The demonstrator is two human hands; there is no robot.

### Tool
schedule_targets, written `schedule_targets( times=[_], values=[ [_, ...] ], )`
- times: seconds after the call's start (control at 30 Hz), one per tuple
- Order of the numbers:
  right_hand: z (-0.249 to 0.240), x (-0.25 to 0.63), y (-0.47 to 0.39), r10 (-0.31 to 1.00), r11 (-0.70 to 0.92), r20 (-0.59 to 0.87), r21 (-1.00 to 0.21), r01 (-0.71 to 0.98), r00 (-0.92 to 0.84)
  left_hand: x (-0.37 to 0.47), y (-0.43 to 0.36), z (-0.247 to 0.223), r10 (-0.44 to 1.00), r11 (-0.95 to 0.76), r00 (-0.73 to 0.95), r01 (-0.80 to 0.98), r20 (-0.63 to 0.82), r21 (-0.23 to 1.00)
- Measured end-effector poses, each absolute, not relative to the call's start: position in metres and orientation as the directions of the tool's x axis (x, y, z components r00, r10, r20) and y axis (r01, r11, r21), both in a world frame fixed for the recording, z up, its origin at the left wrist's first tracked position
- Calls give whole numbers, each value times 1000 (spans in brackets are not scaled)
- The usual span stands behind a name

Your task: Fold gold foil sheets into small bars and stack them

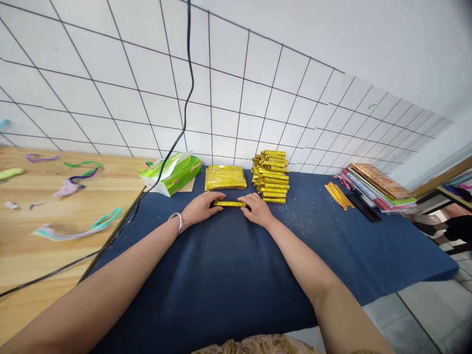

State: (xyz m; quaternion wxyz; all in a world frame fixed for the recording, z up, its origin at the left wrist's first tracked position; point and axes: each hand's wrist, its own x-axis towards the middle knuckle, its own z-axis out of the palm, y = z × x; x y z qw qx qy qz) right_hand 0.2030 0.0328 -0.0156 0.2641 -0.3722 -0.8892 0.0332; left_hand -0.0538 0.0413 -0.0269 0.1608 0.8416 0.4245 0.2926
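A narrow strip of shiny gold paper (230, 203) lies level between my two hands over the dark blue cloth. Its left end is pinched by my left hand (202, 208), which has a silver bracelet at the wrist. The fingers of my right hand (256, 209) close on the right end. Just behind it rests a flat stack of gold sheets (225, 177). To the right of that stack, a tall pile of folded gold strips (273, 177) stands against the tiled wall.
A green tissue pack (177, 173) sits left of the gold sheets, with a black cable (188, 93) hanging across it. Colourful cords (79, 231) lie on the wooden table (22, 265). Orange strips (338, 195), a black case (364, 206) and stacked books (379, 184) are at the right.
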Motion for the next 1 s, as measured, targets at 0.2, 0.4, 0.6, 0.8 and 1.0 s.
schedule_targets(
  times=[0.2, 0.4, 0.6, 0.8, 1.0],
  values=[
    [-17, 202, 33, 694, 708, 444, -275, 651, -567, -55, 44, -24, 787, -614, 510, 604, 346, 507],
    [-7, 200, 27, 685, 723, 422, -293, 626, -594, -57, 43, -24, 814, -579, 466, 599, 347, 554],
    [-5, 200, 28, 669, 741, 399, -285, 608, -628, -56, 40, -24, 831, -552, 452, 589, 325, 591],
    [-10, 201, 30, 681, 731, 400, -314, 606, -613, -57, 40, -24, 829, -548, 469, 581, 303, 602],
    [-13, 204, 32, 664, 747, 448, -367, 554, -599, -58, 38, -21, 842, -532, 453, 607, 292, 590]
  ],
)
